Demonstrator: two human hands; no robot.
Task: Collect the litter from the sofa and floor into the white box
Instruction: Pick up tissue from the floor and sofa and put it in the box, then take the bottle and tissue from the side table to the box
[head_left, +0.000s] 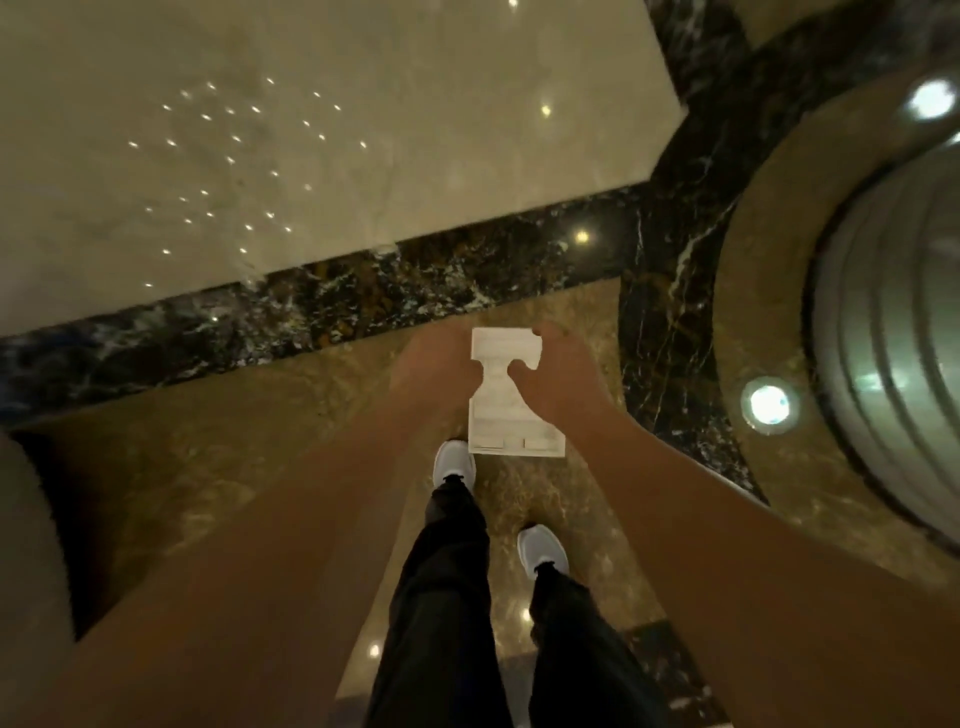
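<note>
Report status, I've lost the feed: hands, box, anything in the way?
Left hand and right hand both gripping the white box, carried above the marble floor. No litter in view. Path ahead clear; round column base off right.

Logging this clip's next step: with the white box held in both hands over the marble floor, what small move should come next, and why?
Probably keep walking with the white box level until litter comes into view. Both the left hand and right hand hold it, the feet are mid-stride, and no litter or sofa shows on the marble floor here, so there is nothing to pick up yet.
</note>
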